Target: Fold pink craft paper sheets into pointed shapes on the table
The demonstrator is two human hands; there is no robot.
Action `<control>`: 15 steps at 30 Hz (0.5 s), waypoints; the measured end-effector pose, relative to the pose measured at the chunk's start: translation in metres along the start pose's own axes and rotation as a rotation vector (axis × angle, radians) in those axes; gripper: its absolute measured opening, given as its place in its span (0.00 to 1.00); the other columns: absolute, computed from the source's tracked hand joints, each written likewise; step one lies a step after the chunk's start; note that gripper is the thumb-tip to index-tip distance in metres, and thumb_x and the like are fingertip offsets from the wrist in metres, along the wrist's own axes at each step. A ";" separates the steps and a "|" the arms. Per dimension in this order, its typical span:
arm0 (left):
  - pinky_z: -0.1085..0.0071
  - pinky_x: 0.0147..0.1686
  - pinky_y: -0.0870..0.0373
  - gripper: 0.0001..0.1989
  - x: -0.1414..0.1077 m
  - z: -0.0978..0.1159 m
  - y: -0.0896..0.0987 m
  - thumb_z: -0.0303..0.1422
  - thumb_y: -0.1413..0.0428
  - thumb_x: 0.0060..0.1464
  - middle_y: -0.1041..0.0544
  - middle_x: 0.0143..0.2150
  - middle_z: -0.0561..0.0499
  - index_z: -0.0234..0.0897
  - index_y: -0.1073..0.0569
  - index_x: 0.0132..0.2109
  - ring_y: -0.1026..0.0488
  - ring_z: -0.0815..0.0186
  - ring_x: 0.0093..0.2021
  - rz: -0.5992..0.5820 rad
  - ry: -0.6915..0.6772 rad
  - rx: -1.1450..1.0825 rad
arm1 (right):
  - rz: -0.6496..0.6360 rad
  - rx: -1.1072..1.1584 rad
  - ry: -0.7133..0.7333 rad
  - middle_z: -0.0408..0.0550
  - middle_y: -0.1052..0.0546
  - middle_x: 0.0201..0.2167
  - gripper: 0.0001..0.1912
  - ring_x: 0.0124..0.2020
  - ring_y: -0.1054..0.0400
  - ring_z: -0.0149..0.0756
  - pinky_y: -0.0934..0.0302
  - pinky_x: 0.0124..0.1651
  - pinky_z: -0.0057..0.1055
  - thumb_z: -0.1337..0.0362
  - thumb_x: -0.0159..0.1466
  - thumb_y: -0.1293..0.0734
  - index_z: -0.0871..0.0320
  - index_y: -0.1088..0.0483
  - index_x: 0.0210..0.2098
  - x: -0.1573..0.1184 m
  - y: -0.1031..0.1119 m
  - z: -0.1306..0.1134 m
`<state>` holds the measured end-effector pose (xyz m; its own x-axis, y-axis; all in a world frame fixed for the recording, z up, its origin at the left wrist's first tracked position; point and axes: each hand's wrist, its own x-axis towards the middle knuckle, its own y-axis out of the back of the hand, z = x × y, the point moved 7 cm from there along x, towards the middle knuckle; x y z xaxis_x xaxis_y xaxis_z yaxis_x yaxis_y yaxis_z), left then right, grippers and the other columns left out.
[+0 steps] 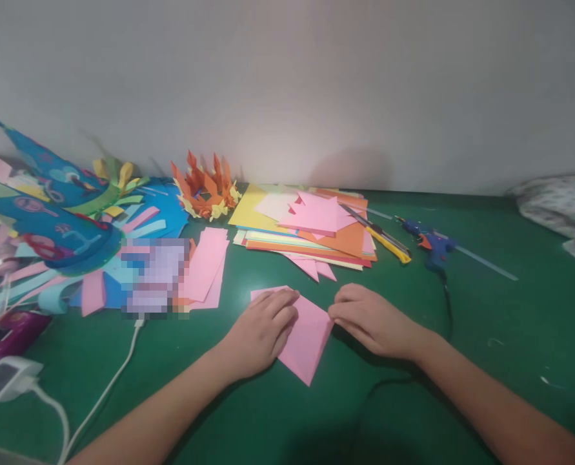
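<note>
A folded pink paper point(306, 336) lies on the green table in front of me, one corner pointing toward me. My left hand point(266, 332) rests on its left part, with the fingers together and pressing the sheet down. At the paper's right corner, my right hand point(367, 318) is closed, its thumb and fingertips pinching the edge. The fingers of both hands hide parts of the paper's upper and right edges.
Behind the hands is a stack of coloured paper point(311, 248), with a yellow cutter point(388, 244) and a blue glue gun point(435, 248) to its right. Further left are pink strips point(208, 271), an orange paper crown point(210, 190), blue cone hats point(69, 236) and a white cable point(117, 371).
</note>
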<state>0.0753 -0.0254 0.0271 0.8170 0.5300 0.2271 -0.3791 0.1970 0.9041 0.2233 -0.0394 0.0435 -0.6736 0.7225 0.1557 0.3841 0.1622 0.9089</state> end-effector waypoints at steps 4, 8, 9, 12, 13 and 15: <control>0.58 0.59 0.42 0.10 0.000 0.000 0.000 0.26 0.57 0.61 0.33 0.57 0.44 0.36 0.33 0.45 0.38 0.61 0.59 -0.008 0.006 0.000 | 0.020 0.062 -0.051 0.52 0.28 0.32 0.18 0.37 0.36 0.38 0.41 0.40 0.33 0.64 0.70 0.50 0.58 0.30 0.40 0.000 -0.002 0.006; 0.54 0.61 0.46 0.11 -0.001 -0.001 -0.003 0.27 0.58 0.62 0.34 0.58 0.44 0.37 0.32 0.45 0.40 0.60 0.60 -0.031 0.055 0.049 | 0.008 0.148 -0.072 0.51 0.26 0.40 0.15 0.42 0.35 0.37 0.41 0.47 0.35 0.63 0.70 0.48 0.57 0.32 0.45 0.004 -0.009 0.008; 0.52 0.60 0.47 0.11 -0.002 -0.003 -0.002 0.28 0.58 0.62 0.35 0.58 0.44 0.38 0.32 0.45 0.41 0.58 0.61 -0.027 0.076 0.070 | -0.003 0.153 -0.065 0.51 0.26 0.43 0.14 0.45 0.36 0.37 0.42 0.49 0.36 0.62 0.70 0.47 0.56 0.33 0.47 0.006 -0.011 0.007; 0.47 0.60 0.50 0.11 -0.004 -0.005 -0.001 0.30 0.56 0.62 0.36 0.60 0.43 0.39 0.30 0.45 0.45 0.53 0.63 -0.008 0.115 0.120 | -0.032 0.113 -0.075 0.51 0.29 0.52 0.14 0.51 0.39 0.39 0.44 0.53 0.39 0.59 0.69 0.44 0.56 0.34 0.50 0.010 -0.017 0.005; 0.46 0.59 0.50 0.11 -0.004 -0.005 -0.001 0.30 0.56 0.61 0.36 0.60 0.43 0.40 0.30 0.45 0.45 0.52 0.63 -0.004 0.115 0.127 | -0.040 0.089 -0.086 0.51 0.30 0.54 0.15 0.52 0.39 0.40 0.44 0.54 0.40 0.57 0.68 0.43 0.56 0.35 0.50 0.012 -0.019 0.004; 0.45 0.59 0.51 0.11 -0.004 -0.004 -0.001 0.30 0.55 0.61 0.37 0.60 0.43 0.40 0.30 0.45 0.46 0.52 0.63 -0.002 0.110 0.129 | -0.052 0.052 -0.103 0.53 0.32 0.56 0.19 0.51 0.39 0.42 0.44 0.53 0.42 0.53 0.66 0.41 0.57 0.35 0.52 0.015 -0.022 0.003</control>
<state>0.0706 -0.0249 0.0237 0.7627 0.6180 0.1907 -0.3126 0.0941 0.9452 0.2072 -0.0300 0.0248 -0.6261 0.7769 0.0661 0.3847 0.2341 0.8929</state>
